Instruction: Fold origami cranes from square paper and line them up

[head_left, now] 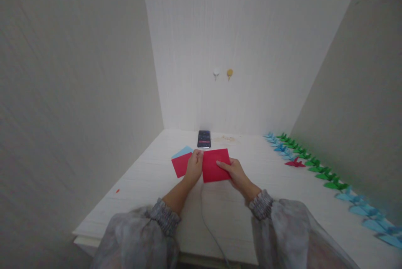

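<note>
A square sheet of red paper is held up over the middle of the table, facing me. My right hand grips its right edge, thumb flat on the front and fingers behind. At the sheet's upper left edge, my left hand is closed in a pinch. Beside that hand on the left, another piece of red paper lies on the table, partly covered by the hand. A light blue sheet shows from beneath it.
A phone lies near the back wall, with a cable running toward me. Rows of folded green and blue paper birds line the right side, with one red bird. A small red scrap lies left. Two hooks are on the wall.
</note>
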`<state>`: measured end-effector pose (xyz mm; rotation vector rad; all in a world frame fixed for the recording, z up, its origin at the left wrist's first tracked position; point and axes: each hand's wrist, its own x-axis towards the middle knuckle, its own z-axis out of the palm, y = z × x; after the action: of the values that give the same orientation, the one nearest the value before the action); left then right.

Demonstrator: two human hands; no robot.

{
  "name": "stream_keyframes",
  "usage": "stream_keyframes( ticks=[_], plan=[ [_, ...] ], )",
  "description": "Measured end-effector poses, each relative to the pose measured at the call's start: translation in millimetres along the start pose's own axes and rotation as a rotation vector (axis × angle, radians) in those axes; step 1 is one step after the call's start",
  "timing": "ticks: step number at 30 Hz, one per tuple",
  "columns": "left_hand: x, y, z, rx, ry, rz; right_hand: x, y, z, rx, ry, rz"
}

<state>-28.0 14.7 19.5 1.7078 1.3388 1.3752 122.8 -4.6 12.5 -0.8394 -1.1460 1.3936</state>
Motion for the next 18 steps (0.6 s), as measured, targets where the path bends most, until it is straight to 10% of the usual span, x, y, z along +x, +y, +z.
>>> stream_keyframes(
  ticks=[6, 18],
  plan=[
    [-1.2, -0.4, 6.4, -0.455, -0.280, -0.264, 6.0, 4.3, -6.1, 0.039, 0.124, 0.003],
    [2.0, -12.4, 10.6, -0.689, -0.483, -0.320, -5.9, 2.2, -21.3, -0.003, -0.036, 0.066]
  ],
)
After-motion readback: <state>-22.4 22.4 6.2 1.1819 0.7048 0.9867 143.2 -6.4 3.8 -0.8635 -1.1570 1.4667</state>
